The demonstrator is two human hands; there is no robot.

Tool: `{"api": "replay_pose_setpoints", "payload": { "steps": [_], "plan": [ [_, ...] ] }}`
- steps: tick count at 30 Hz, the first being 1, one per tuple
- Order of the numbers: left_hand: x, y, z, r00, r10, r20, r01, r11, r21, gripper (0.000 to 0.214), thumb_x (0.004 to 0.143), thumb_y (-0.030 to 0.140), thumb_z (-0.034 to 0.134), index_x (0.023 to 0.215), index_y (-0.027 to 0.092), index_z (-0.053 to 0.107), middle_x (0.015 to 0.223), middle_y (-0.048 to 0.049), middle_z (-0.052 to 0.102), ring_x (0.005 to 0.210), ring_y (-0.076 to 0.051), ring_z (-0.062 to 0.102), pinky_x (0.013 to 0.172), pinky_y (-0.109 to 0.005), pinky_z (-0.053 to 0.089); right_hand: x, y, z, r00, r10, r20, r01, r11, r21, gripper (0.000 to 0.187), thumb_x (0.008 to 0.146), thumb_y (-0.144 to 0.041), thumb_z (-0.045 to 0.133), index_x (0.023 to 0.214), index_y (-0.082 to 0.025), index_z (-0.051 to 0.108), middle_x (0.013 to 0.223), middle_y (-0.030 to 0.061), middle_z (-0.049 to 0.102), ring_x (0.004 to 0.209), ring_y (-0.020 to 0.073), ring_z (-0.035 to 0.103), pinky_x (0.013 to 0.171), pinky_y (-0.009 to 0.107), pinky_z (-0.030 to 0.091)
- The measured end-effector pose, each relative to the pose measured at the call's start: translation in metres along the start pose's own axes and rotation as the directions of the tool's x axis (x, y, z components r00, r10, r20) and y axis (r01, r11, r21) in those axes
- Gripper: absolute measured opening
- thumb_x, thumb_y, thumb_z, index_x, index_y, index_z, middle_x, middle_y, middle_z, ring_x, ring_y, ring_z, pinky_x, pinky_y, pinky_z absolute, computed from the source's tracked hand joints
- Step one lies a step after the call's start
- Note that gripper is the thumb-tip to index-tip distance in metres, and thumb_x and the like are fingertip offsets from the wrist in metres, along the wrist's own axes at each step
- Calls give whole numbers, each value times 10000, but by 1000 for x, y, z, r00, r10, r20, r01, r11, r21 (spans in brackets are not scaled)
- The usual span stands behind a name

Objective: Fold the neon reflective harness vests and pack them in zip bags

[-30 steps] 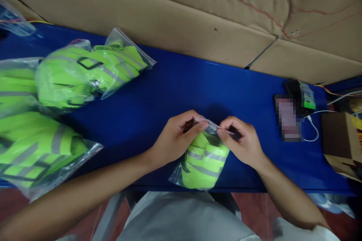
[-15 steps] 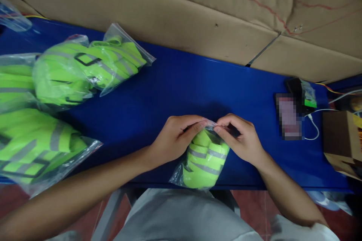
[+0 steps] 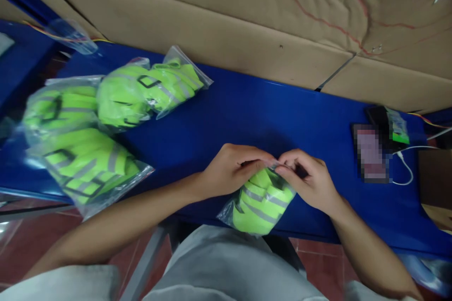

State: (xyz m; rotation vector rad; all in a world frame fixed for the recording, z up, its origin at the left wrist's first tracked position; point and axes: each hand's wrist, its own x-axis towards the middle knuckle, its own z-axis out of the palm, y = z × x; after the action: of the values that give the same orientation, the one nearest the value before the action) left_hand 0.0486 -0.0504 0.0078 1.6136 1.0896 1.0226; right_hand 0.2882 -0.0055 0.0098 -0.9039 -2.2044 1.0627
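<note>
at five o'clock in the view, a clear bag [image 3: 263, 204] of lime, grey-striped fabric is sitting by the near edge of the bench [image 3: 318, 122]. fingers of the left hand [image 3: 240, 169] and right hand [image 3: 310, 181] are pinching its top edge from ten and two o'clock, apparently keeping the thin plastic controlled; the exact grip is partly hidden. four other bagged bundles [image 3: 90, 164] are lying toward ten o'clock, leaving elbow room, while a phone [image 3: 372, 153] is resting toward two.

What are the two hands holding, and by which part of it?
The left hand and right hand pinch a clear bag of yellow-green fabric by its upper edge.
</note>
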Motion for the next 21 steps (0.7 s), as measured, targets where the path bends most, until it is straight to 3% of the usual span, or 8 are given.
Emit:
{"api": "replay_pose_setpoints", "payload": {
  "steps": [3, 5, 8, 10, 14, 16, 19, 21],
  "plan": [
    [5, 11, -31, 999, 47, 9, -47, 999, 16, 253, 1063, 334, 600, 1142, 205, 802, 1077, -40, 831, 877, -139, 782, 760, -213, 572, 5, 3, -11, 997, -63, -33, 62, 998, -15, 61, 1010, -264, 703, 982, -223, 739, 795, -5, 690, 638, 97, 598, 561, 231, 434],
    [5, 22, -56, 978, 83, -194, -89, 996, -27, 301, 1081, 411, 571, 1091, 196, 781, 921, -12, 821, 741, -111, 743, 682, -215, 558, 8, 9, -17, 994, -72, -78, 69, 997, -38, 79, 1002, -268, 713, 956, -224, 760, 770, -6, 683, 615, 94, 574, 545, 233, 415],
    [-9, 38, -84, 813, 151, -562, -205, 978, -33, 291, 1049, 457, 639, 972, 198, 746, 716, 55, 736, 632, -80, 664, 618, -213, 512, 10, 17, -22, 988, -5, -156, 0, 999, -33, 144, 997, -335, 719, 933, -217, 772, 640, -27, 594, 539, 92, 486, 508, 233, 383],
    [-28, 43, -87, 739, 119, -663, -195, 980, -42, 262, 1051, 429, 643, 980, 200, 748, 729, 64, 730, 651, -81, 656, 609, -218, 497, 9, 19, -20, 979, 31, -201, -35, 999, -14, 192, 996, -375, 715, 918, -210, 772, 583, -41, 531, 516, 91, 451, 502, 228, 376],
    [-74, 31, -52, 745, -74, -663, -25, 990, -139, 251, 1060, 410, 611, 1009, 212, 756, 887, 6, 768, 798, -129, 700, 672, -246, 540, 8, 12, -11, 961, 13, -276, -24, 999, -37, 278, 989, -418, 713, 831, -193, 759, 524, -48, 478, 485, 85, 433, 482, 218, 353],
    [-91, 19, -23, 818, -209, -536, 161, 978, -134, 306, 1026, 446, 662, 1250, 243, 711, 1206, -54, 768, 1072, -179, 723, 868, -278, 585, 8, 6, -9, 953, -6, -303, -12, 998, -58, 321, 993, -435, 703, 794, -188, 753, 516, -39, 505, 478, 87, 443, 473, 216, 354],
    [-100, 5, 19, 903, -313, -295, 339, 940, 38, 932, 845, 535, 853, 1626, 294, 405, 1647, -125, 488, 1475, -334, 518, 1204, -496, 480, 5, -3, -12, 963, -30, -267, 22, 999, -33, 334, 1010, -455, 687, 817, -198, 779, 577, -15, 612, 488, 90, 494, 474, 212, 377],
    [-99, 0, 39, 899, -364, -244, 403, 905, 133, 938, 845, 539, 841, 1639, 330, 388, 1658, -107, 478, 1517, -378, 463, 1262, -598, 395, -3, -7, -15, 971, -19, -237, 31, 999, 45, 323, 1026, -497, 661, 941, -226, 813, 671, -2, 675, 523, 94, 529, 496, 213, 407]
  ]
}}
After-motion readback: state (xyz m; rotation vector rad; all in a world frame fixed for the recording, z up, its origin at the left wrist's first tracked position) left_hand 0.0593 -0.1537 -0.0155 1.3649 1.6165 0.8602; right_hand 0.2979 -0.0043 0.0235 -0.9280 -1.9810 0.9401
